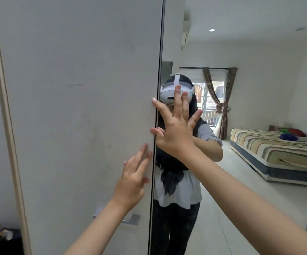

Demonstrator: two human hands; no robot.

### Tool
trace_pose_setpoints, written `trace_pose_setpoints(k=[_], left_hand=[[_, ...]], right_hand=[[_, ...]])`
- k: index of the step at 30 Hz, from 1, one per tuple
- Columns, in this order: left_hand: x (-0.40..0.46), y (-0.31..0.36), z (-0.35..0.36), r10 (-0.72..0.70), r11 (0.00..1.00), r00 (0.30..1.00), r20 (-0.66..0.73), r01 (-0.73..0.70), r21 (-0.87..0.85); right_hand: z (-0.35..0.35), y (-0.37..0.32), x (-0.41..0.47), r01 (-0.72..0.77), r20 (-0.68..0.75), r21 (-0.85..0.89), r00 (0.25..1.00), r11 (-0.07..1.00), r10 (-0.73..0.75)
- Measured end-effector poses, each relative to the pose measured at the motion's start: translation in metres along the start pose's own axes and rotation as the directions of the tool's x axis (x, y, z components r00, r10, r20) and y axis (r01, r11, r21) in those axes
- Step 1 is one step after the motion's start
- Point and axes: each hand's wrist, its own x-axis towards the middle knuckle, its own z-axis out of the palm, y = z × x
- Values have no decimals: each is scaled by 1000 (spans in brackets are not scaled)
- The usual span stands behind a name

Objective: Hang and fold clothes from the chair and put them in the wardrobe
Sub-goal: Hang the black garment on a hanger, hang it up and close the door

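Note:
A white wardrobe door (79, 107) fills the left and middle of the head view, with a metal handle (130, 219) low on it. Beside it a mirrored door (259, 89) reflects the room. My left hand (133, 178) presses flat on the white door near its right edge, fingers straight. My right hand (174, 129) is spread open across the seam, its thumb and forefinger on the white door's edge, the other fingers on the mirror. No clothes or chair are in sight.
The mirror reflects a person wearing a headset (173, 94), a bed with a striped cover (277, 146), a curtained window (215, 100) and pale floor. A beige frame strip (5, 107) runs down the left, with a dark object (2, 240) at the bottom left.

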Motion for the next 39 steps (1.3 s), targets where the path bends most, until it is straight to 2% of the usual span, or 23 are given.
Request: trace_pose_setpoints(k=[7, 12, 17, 19, 23, 25, 28, 30, 32, 36, 39], left_hand=[[-7, 12, -1, -59, 991, 998, -18, 56, -125], [-21, 44, 11, -26, 954, 999, -37, 14, -300], [-52, 99, 43, 25, 881, 998, 55, 4, -473], [-61, 125, 59, 68, 842, 990, 126, 11, -539], [-77, 178, 100, 171, 765, 950, 261, 39, -642], [-83, 204, 123, 191, 724, 924, 332, 96, -683], [-85, 242, 158, 240, 668, 882, 407, 154, -728], [-81, 267, 181, 258, 632, 860, 441, 195, -750], [-75, 291, 203, 241, 600, 844, 480, 259, -757], [-65, 331, 246, 188, 566, 822, 537, 356, -744], [-63, 348, 265, 103, 469, 812, 574, 470, -748]], right_hand=[[-6, 2, -6, 43, -7, 3, 999, 999, -43], [-18, 19, -25, 103, -77, 122, 993, 987, -94], [-43, 60, -94, 123, -51, 49, 991, 991, -120], [-60, 81, -133, 57, -5, -32, 998, 998, -57], [-97, 133, -217, -178, 101, -179, 975, 968, 198], [-116, 163, -256, -291, 132, -275, 933, 916, 336], [-144, 206, -305, -447, 142, -411, 829, 794, 541], [-159, 232, -327, -511, 140, -454, 768, 729, 625], [-167, 256, -340, -532, 165, -473, 729, 702, 664], [-167, 297, -354, -508, 271, -461, 700, 727, 661], [-163, 318, -363, -468, 285, -417, 747, 779, 601]])
